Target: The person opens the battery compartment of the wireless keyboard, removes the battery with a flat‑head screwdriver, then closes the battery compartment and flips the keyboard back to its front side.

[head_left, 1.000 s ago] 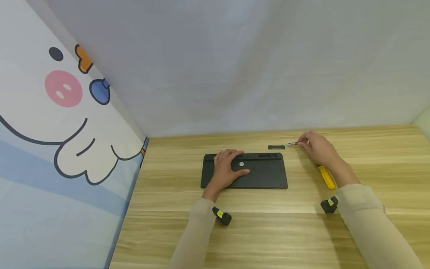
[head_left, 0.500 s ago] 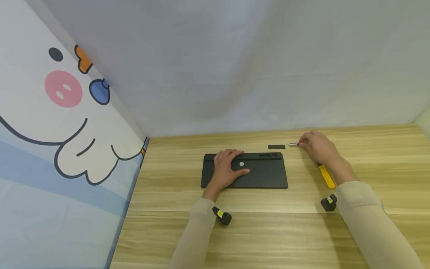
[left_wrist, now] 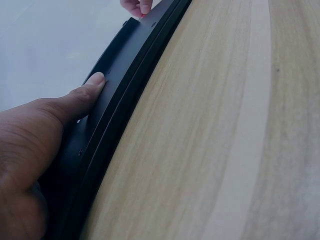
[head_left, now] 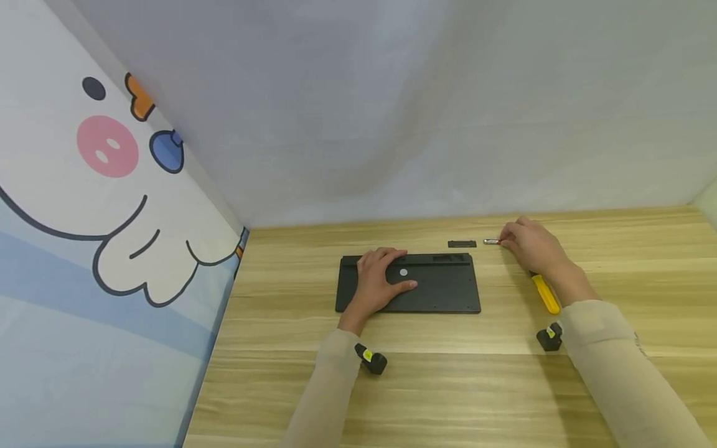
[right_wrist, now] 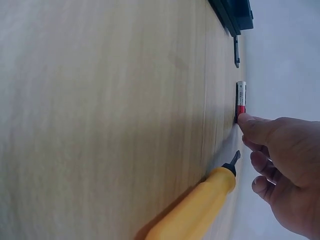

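Observation:
A black keyboard [head_left: 431,292] lies face down on the table, with a recessed slot near its far right edge. Spread across its left half, my left hand [head_left: 374,283] rests on it, fingers along the far edge and thumb on the back panel. In the left wrist view the thumb [left_wrist: 92,87] presses the panel. To the right, my right hand [head_left: 529,246] pinches the red end of a silver-and-red battery [right_wrist: 241,95] between thumb and finger, close over the tabletop. A small black battery cover [head_left: 462,244] lies between the keyboard and the battery.
A screwdriver [head_left: 544,294] with a yellow handle lies under the right wrist. The wooden table [head_left: 437,392] meets a pale wall [head_left: 426,124] at the back. A cartoon-printed panel [head_left: 61,205] stands at the left.
My right hand has shifted slightly right with the battery, which now lies a little farther from the cover. The left hand and the keyboard stay in place.

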`<state>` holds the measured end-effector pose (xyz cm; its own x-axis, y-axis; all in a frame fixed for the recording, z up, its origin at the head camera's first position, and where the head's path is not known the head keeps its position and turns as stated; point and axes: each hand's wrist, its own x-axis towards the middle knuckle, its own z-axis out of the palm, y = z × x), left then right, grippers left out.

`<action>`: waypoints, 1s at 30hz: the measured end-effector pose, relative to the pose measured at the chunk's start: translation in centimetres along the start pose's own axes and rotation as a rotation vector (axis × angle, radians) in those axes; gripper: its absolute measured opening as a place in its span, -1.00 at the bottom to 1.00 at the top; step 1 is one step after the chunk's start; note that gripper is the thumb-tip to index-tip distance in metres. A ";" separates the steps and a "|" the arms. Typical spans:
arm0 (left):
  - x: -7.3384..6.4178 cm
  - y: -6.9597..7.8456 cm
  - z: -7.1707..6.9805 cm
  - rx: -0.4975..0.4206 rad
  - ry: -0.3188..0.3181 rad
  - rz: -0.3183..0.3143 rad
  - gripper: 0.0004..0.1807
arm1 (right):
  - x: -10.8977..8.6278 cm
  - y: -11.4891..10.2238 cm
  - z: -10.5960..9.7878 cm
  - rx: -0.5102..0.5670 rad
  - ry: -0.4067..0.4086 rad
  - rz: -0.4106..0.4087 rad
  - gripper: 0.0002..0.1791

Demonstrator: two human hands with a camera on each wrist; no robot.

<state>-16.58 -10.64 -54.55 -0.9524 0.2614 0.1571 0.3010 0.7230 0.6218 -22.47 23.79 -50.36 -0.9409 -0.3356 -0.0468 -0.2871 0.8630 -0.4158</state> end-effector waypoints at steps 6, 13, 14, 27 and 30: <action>0.1 0.1 -0.1 0.000 0.006 0.004 -0.26 | 0.1 0.0 -0.3 -0.011 -0.011 0.008 -0.80; 0.3 0.0 0.0 -0.003 0.008 -0.002 -0.25 | 0.5 -0.1 -0.6 -0.013 -0.023 0.005 -0.74; 0.3 0.0 0.0 -0.003 0.008 -0.003 -0.25 | 0.6 -0.1 -0.6 -0.013 -0.018 -0.002 -0.73; 0.4 -0.1 0.1 -0.008 0.009 -0.005 -0.25 | 1.4 -1.1 -0.4 -0.010 0.036 -0.081 -0.77; 0.5 -0.1 0.1 -0.010 0.010 -0.001 -0.25 | 1.4 -1.2 -0.3 -0.015 0.032 -0.086 -0.78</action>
<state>-17.09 -10.49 -54.65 -0.9530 0.2547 0.1638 0.2998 0.7165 0.6299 -23.53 22.42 -49.63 -0.9176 -0.3972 0.0174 -0.3699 0.8368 -0.4036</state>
